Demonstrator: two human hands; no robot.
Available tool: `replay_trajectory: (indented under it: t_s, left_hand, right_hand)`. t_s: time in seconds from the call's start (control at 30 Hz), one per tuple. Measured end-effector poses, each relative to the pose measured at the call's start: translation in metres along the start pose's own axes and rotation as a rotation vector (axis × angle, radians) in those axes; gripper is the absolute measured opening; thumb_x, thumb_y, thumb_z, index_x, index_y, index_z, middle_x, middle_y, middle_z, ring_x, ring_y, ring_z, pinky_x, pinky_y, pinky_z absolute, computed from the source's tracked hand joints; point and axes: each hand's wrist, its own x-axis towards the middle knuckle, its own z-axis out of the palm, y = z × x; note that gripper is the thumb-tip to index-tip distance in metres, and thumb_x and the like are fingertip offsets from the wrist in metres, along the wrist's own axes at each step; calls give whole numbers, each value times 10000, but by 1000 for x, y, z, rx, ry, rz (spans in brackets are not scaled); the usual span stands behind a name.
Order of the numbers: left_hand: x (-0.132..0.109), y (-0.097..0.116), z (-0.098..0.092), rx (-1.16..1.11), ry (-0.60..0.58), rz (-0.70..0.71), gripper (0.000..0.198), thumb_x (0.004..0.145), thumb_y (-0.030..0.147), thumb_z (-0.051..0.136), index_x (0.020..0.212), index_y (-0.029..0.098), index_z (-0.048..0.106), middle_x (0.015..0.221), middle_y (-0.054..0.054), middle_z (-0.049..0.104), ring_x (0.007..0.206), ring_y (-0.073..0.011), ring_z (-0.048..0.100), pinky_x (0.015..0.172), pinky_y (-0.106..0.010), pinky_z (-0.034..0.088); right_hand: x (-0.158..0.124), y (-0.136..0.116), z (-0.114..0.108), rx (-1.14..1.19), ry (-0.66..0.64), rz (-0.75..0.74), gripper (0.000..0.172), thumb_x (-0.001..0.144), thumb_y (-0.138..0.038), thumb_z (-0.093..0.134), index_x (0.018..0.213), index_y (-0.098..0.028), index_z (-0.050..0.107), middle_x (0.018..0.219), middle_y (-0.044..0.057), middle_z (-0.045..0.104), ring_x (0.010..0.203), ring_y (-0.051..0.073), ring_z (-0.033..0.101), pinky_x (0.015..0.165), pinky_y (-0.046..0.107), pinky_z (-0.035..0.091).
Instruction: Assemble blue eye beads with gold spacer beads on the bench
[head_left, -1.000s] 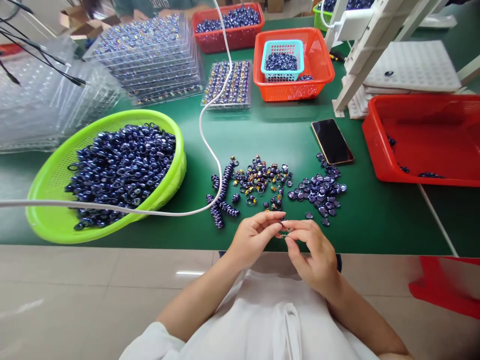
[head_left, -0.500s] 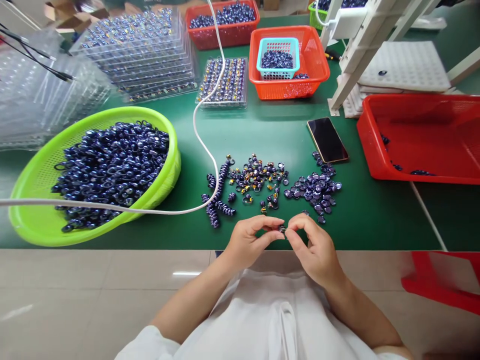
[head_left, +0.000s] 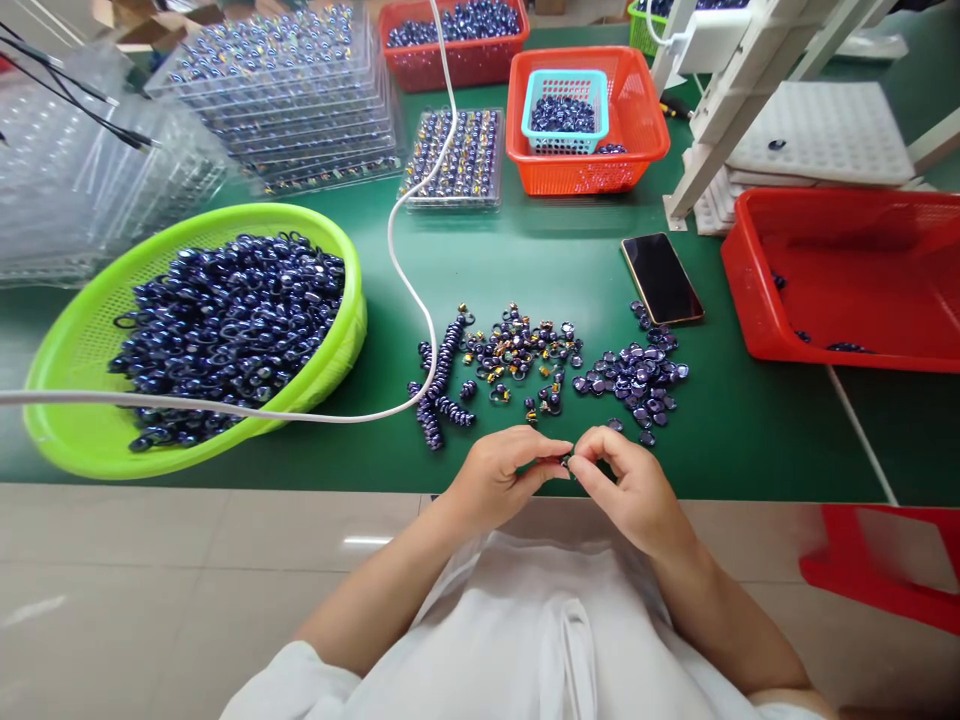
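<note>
At the table's near edge, my left hand (head_left: 496,478) pinches a small dark ring (head_left: 566,461) between thumb and fingers, mostly covered by the fingertips. Thumb and forefinger of my right hand (head_left: 628,488) close on the same ring from the other side. Just beyond the hands lies a heap of dark rings with gold-coloured parts (head_left: 517,345). Loose shiny dark oval caps (head_left: 637,380) are scattered to its right. On the left, dark rings stand nested in rows (head_left: 446,360).
A green basket (head_left: 349,330) full of dark rings stands left, crossed by a white cable (head_left: 409,290). A phone (head_left: 661,278) and a red bin (head_left: 847,355) are right. Behind are stacked clear trays (head_left: 277,130), a filled tray (head_left: 455,160) and an orange basket (head_left: 637,150).
The view has shifted slightly. Both hands stay together at the small ring, with only slight finger movement; the piles look the same.
</note>
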Motion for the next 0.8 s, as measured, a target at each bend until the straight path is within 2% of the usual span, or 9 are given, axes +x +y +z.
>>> replay_trajectory:
  t_s: [0.17, 0.33, 0.4, 0.47, 0.57, 0.63, 0.7, 0.8]
  left_hand:
    - [0, 0, 0, -29, -9, 0, 194, 886, 177, 687, 1073, 197, 736, 786, -52, 756, 693, -146, 680, 648, -250, 539]
    - [0, 4, 2, -115, 23, -26, 226, 894, 150, 658, 1096, 205, 744, 800, -56, 761, 711, -150, 674, 676, -264, 544]
    - [-1, 7, 4, -171, 13, -125, 223, 888, 162, 662, 1084, 206, 759, 827, -67, 764, 743, -160, 681, 704, -277, 552]
    - [-2, 11, 6, -267, 34, -294, 192, 866, 208, 693, 1036, 197, 781, 870, -83, 768, 781, -177, 693, 723, -288, 565]
    - [-1, 14, 9, -506, 138, -610, 227, 801, 287, 761, 994, 171, 786, 878, -84, 773, 779, -195, 716, 724, -304, 591]
    - [0, 15, 11, -657, 201, -763, 280, 753, 302, 801, 987, 150, 773, 815, -65, 774, 726, -187, 721, 719, -312, 601]
    - [2, 14, 12, -746, 250, -828, 290, 719, 297, 826, 954, 137, 766, 762, -50, 770, 675, -170, 716, 717, -311, 603]
    - [4, 13, 13, -799, 297, -852, 268, 703, 287, 835, 907, 130, 761, 793, -58, 781, 655, -152, 708, 722, -305, 601]
  right_hand:
    - [2, 1, 1, -2, -5, 65, 169, 926, -306, 571, 787, -216, 536, 755, -17, 583, 714, 138, 562, 636, 247, 436]
    - [5, 0, 0, 31, -29, 68, 170, 922, -312, 572, 793, -217, 514, 730, -24, 565, 683, 133, 561, 601, 239, 445]
    - [7, -1, 0, 21, -23, 49, 163, 921, -301, 573, 794, -218, 511, 721, -27, 560, 668, 129, 555, 590, 235, 446]
    - [8, -1, 1, -12, 10, 16, 159, 917, -282, 579, 787, -218, 513, 708, -29, 557, 658, 128, 551, 596, 237, 451]
    - [10, 0, 4, -29, 65, -38, 149, 920, -283, 594, 797, -217, 540, 723, -22, 584, 680, 134, 568, 645, 247, 475]
    - [10, 4, 6, 12, 74, -61, 125, 931, -313, 598, 849, -221, 581, 779, -10, 621, 735, 143, 596, 698, 256, 495]
    - [9, 9, 6, 56, 79, -71, 116, 945, -340, 591, 920, -230, 616, 842, -1, 647, 782, 149, 615, 733, 261, 504]
    - [5, 16, 5, 66, 109, -70, 128, 960, -351, 572, 977, -240, 633, 889, 6, 658, 783, 149, 621, 719, 259, 505]
